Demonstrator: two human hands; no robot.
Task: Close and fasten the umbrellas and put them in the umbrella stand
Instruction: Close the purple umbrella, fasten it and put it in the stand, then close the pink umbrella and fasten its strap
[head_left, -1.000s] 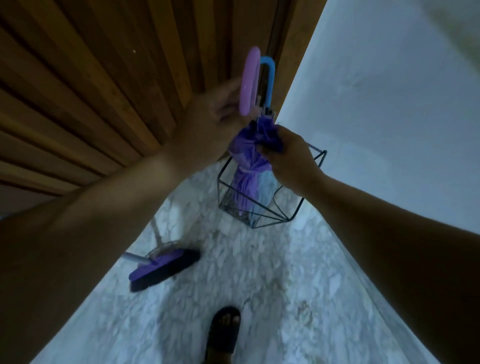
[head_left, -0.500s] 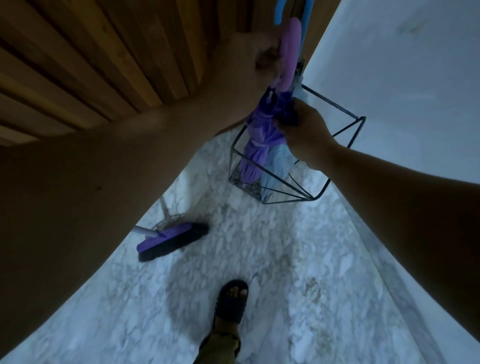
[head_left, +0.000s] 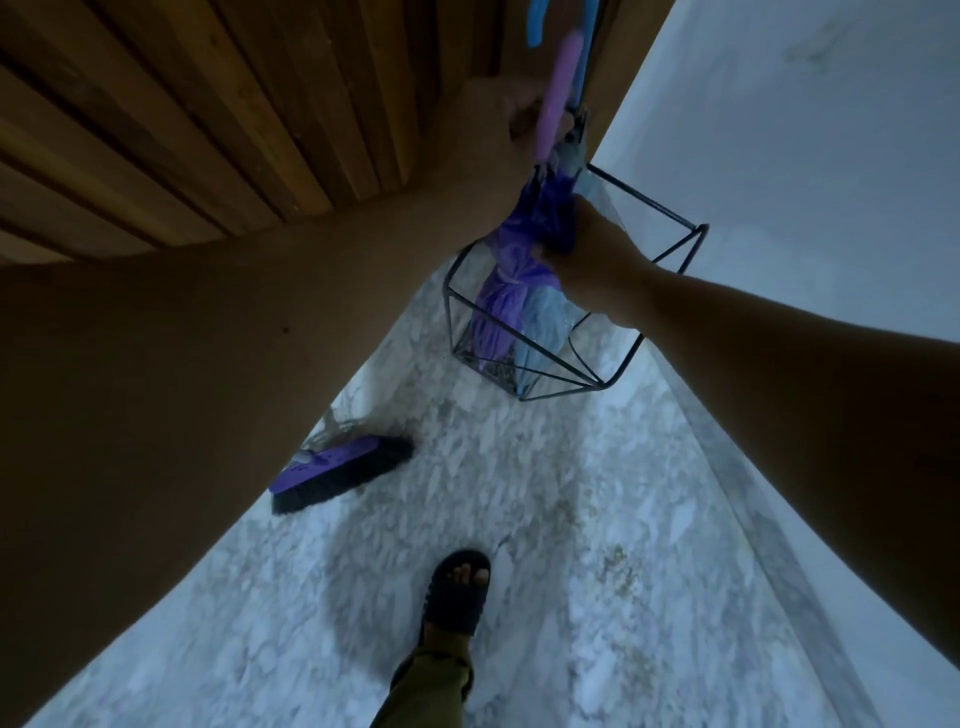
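Marble floor (head_left: 597, 519) spreads below both hands. Under them, the stand (head_left: 670, 249) holds the purple umbrella (head_left: 498, 312), steadied upright: right hand (head_left: 592, 254) clenches its canopy, left hand (head_left: 488, 135) wraps the handle (head_left: 556, 93) above.

purple umbrella: folded purple fabric umbrella (head_left: 498, 317) with pale lilac curved handle, upright in the stand, left of the blue one.
blue umbrella: folded light-blue fabric umbrella (head_left: 540, 332) with bright blue hooked handle, upright, touching the purple one.
stand: black wire-frame geometric umbrella stand (head_left: 649, 197), on the far floor by the wall.
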